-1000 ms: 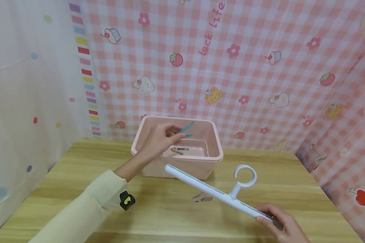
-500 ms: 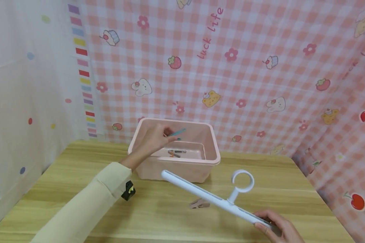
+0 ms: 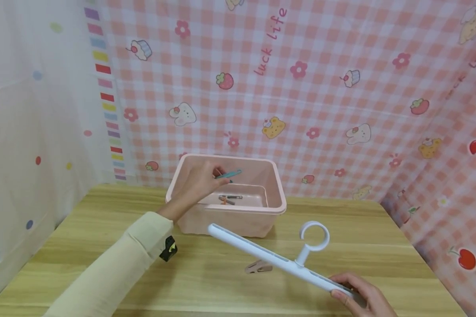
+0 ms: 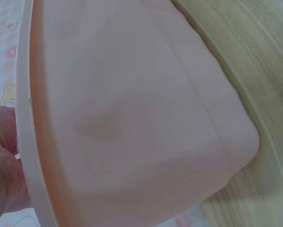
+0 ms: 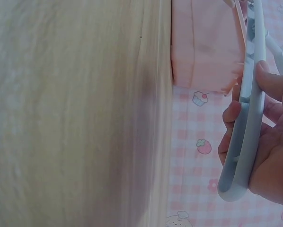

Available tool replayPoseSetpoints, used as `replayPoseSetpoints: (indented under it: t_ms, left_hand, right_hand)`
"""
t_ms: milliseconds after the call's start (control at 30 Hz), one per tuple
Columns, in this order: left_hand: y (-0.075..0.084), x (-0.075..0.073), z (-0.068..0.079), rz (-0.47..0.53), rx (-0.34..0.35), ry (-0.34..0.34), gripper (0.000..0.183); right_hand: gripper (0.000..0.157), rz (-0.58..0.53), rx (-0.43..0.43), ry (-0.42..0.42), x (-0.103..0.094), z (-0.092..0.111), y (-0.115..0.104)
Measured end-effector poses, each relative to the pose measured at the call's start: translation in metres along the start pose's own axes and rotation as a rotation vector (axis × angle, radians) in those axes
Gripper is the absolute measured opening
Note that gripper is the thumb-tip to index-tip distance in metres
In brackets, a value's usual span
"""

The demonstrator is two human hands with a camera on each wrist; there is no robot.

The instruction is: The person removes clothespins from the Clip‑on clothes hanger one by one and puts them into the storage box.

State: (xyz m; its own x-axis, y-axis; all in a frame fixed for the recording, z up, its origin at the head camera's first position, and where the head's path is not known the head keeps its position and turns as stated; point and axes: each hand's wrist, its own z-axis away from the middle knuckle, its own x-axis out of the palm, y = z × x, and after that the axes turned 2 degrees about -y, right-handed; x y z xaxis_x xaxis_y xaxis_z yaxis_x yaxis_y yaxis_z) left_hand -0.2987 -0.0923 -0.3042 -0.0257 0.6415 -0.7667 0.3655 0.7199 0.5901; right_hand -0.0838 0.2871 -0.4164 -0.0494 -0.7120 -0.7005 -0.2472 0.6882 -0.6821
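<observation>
In the head view my left hand [image 3: 198,185] reaches over the pink plastic bin [image 3: 222,222], pinching a teal clothespin [image 3: 232,174] between thumb and fingers. Inside the bin, below that hand, lie several small grey and orange clips [image 3: 228,200]. My right hand [image 3: 362,293] grips one end of a pale blue-white hanger [image 3: 258,252], which slants up to the left with its round hook on top. The right wrist view shows fingers and thumb wrapped round the hanger's slotted bar [image 5: 243,156]. In the left wrist view the bin wall [image 4: 132,94] hides most of the left hand [image 4: 6,165].
A pinkish-beige clothespin [image 3: 258,267] lies on the wooden table [image 3: 341,215], just under the hanger's bar. A black and yellow object [image 3: 168,248] shows beside the left sleeve cuff. Patterned cloth [image 3: 321,105] hangs behind the table and along its sides.
My left hand has lowered slightly into the bin with the teal clothespin, whose visible ends now stick out less. The head view has shifted a little. My right hand holds the hanger much as before.
</observation>
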Motion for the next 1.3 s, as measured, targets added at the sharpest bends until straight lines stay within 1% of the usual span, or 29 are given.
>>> replayPoseSetpoints:
  t_ms: [167, 333, 500, 567, 667, 733, 800, 933, 1000, 1033, 1100, 1167, 1233, 1300]
  left_hand:
    - [-0.005, -0.001, 0.003, -0.004, -0.006, 0.003, 0.027]
    - [-0.006, -0.005, 0.008, 0.053, -0.005, 0.028, 0.03]
    - [-0.001, -0.012, 0.019, 0.168, 0.067, 0.057, 0.03]
    - [0.003, -0.015, 0.023, 0.211, 0.119, 0.07, 0.028]
    - [0.008, -0.019, 0.032, 0.268, 0.169, 0.083, 0.027]
    - [0.011, -0.023, 0.042, 0.306, 0.188, 0.089, 0.028]
    - [0.014, -0.026, 0.054, 0.334, 0.193, 0.109, 0.03]
    - [0.019, -0.032, 0.087, 0.396, 0.209, 0.193, 0.029]
    - [0.022, -0.031, 0.105, 0.442, 0.241, 0.229, 0.029]
    - [0.024, -0.03, 0.113, 0.469, 0.273, 0.24, 0.03]
    - [0.028, -0.027, 0.127, 0.516, 0.335, 0.246, 0.033]
    - [0.031, -0.023, 0.137, 0.555, 0.392, 0.246, 0.035]
    - [0.032, -0.019, 0.145, 0.571, 0.427, 0.245, 0.036]
    - [0.031, -0.014, 0.151, 0.573, 0.432, 0.235, 0.035]
  right_hand:
    - [0.013, -0.011, 0.019, -0.009, 0.002, 0.0, -0.003]
    - [0.013, -0.019, 0.023, -0.015, 0.004, -0.001, -0.004]
    - [0.015, -0.01, 0.045, -0.034, 0.003, -0.003, -0.005]
    - [0.015, -0.004, 0.048, -0.026, 0.003, -0.003, -0.005]
    - [0.014, 0.001, 0.033, -0.007, 0.005, -0.002, -0.006]
    - [0.013, 0.0, 0.023, -0.001, 0.006, -0.001, -0.006]
    - [0.014, 0.0, 0.02, -0.004, 0.006, -0.001, -0.006]
    - [0.015, -0.012, 0.043, -0.014, 0.005, -0.002, -0.007]
    - [0.015, -0.018, 0.027, -0.014, 0.004, -0.003, -0.007]
    - [0.015, -0.019, 0.012, -0.009, 0.003, -0.003, -0.007]
    - [0.015, -0.01, -0.026, 0.014, 0.003, -0.002, -0.008]
    - [0.015, -0.003, -0.046, 0.03, 0.003, -0.002, -0.009]
    - [0.014, 0.005, -0.034, 0.041, 0.003, -0.003, -0.011]
    - [0.014, 0.005, 0.003, 0.034, 0.004, -0.003, -0.014]
